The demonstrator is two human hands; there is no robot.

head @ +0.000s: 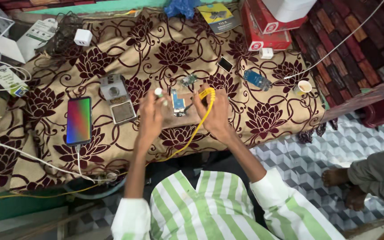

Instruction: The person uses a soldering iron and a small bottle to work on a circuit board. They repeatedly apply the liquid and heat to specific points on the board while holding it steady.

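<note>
Home repair bench: circuit boards [187, 80], chargers [82, 37], floral cloth [165, 53].

the table [263, 111] wears a tan cloth patterned with maroon flowers and curling vines. the phone [78, 121] screen glows in a red-green-blue rainbow. the cable [199, 119] is yellow, the circuit board [178, 103] blue. the sleeves [285, 200] have green and white stripes. the boxes [263, 26] are red, the floor [316, 155] grey-and-white cube-patterned tile.
</note>
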